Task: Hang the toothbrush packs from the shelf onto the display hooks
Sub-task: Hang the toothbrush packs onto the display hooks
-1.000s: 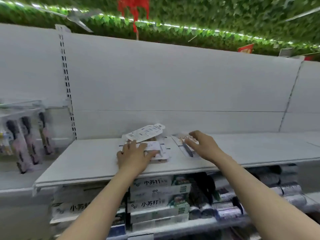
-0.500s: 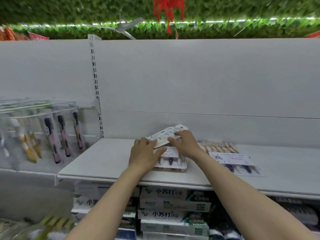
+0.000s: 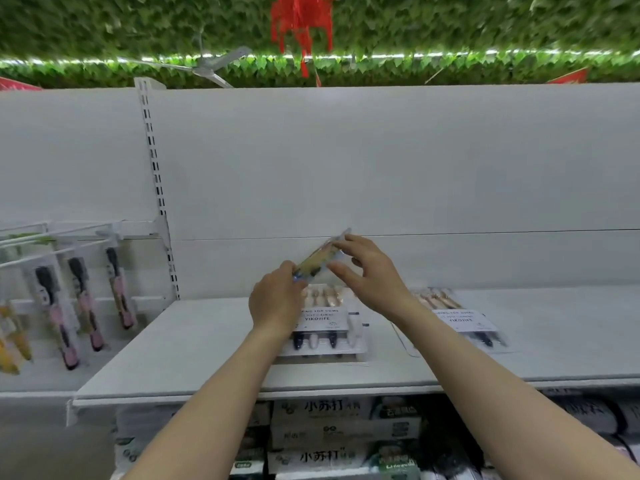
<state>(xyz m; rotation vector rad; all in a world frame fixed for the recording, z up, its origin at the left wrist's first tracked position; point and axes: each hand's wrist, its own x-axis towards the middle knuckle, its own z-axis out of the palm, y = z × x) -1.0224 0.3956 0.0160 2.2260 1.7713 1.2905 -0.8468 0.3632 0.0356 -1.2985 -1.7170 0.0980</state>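
Holding one toothbrush pack (image 3: 320,259) above shelf (image 3: 207,348), both hands (image 3: 275,301) (image 3: 372,271).

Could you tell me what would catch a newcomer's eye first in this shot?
Probably the toothbrush pack held up at centre, the left hand gripping its lower end and the right hand at its upper end. Below it more packs lie on the white shelf, and at far left others hang from hooks.

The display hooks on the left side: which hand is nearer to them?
Left. The left hand grips the lifted toothbrush pack at its end nearer the display hooks; the right hand holds its farther end.
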